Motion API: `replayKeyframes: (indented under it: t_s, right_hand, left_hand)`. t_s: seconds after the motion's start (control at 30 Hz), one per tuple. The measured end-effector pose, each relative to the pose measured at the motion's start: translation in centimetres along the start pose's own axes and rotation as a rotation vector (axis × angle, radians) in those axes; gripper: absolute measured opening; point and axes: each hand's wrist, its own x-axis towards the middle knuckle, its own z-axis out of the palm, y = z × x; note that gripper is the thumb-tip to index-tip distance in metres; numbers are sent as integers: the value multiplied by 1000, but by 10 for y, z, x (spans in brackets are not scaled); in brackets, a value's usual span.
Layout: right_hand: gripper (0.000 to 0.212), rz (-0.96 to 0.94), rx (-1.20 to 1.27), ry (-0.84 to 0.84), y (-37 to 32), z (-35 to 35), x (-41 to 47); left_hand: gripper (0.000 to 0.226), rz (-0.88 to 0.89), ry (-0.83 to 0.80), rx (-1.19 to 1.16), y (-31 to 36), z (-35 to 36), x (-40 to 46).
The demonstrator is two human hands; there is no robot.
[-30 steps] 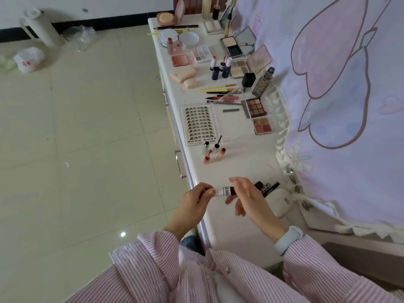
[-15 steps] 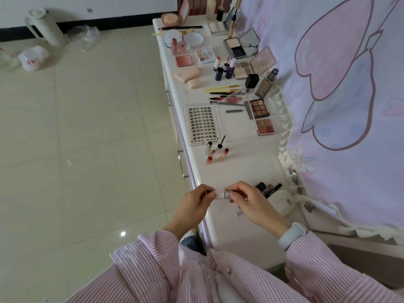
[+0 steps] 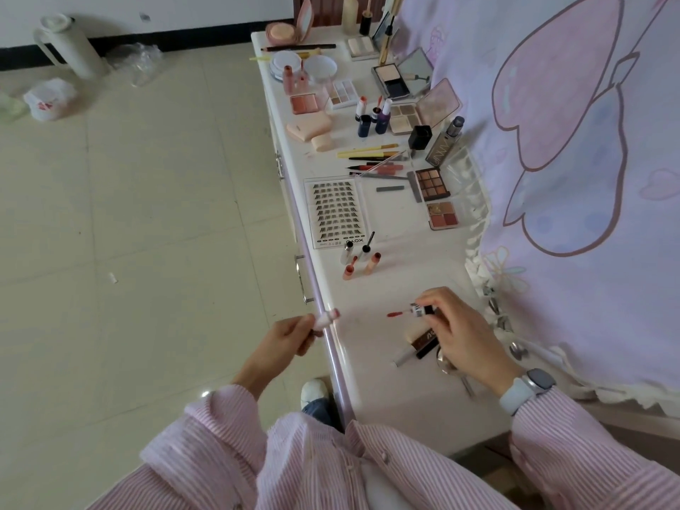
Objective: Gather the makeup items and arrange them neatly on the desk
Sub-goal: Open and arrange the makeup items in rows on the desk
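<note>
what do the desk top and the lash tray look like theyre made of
Desk top: a smooth, glossy white surface, maybe laminate or lacquered board; it shows soft reflections near its rounded front edge. Lash tray: probably clear hard plastic over a white card, since its rim looks transparent and catches light. Neither can be confirmed by look alone.

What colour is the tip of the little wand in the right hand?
Red, on the wand tip held by the right hand; head view.

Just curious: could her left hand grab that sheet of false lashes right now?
Probably not at once. The left hand is shut on the lip gloss tube, off the desk edge; the false lash sheet lies uncovered farther up.
</note>
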Motion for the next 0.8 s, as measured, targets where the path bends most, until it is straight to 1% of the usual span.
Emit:
replayKeyframes:
  t_s: [0.1,0.13,0.23,0.3,0.33,0.4,0.47,0.53,0.6,0.73,0.8]
  right_hand:
    - [33,146,162,61,10,-4,0]
    - [31,214,258,73,10,-1,0]
    - [21,451,646,81,5,17,0]
    - [21,541,818,90,2,32,-2]
    - [20,565,871,91,1,39,-4]
    - [16,596,909,79,1,51,-6]
    - [11,608,878,85,3,60,-5]
    - [5,595,756,125,7,65,0]
    - [5,552,589,155,9,68,7]
    - [13,439,373,182,6,73,26]
    - [16,398,211,186,4,76,34]
  left_hand:
    - [23,-11,28,-221,-10,-15,-4]
    - [21,-22,19,-324,-12,-15,-4]
    - [22,-48,2,-594,-9,-3,-1]
    - [26,-54,-8,-703,-6,8,1]
    - [27,-54,-11,-721,-5,13,3]
    - [25,-39,6,-676,-4,23,5]
    - [19,5,80,-534,-3,33,8]
    - [11,61,222,-358,0,42,14]
    - [15,116,353,-181,3,49,23]
    - [18,185,430,42,5,62,40]
    - [19,190,470,129,5,67,47]
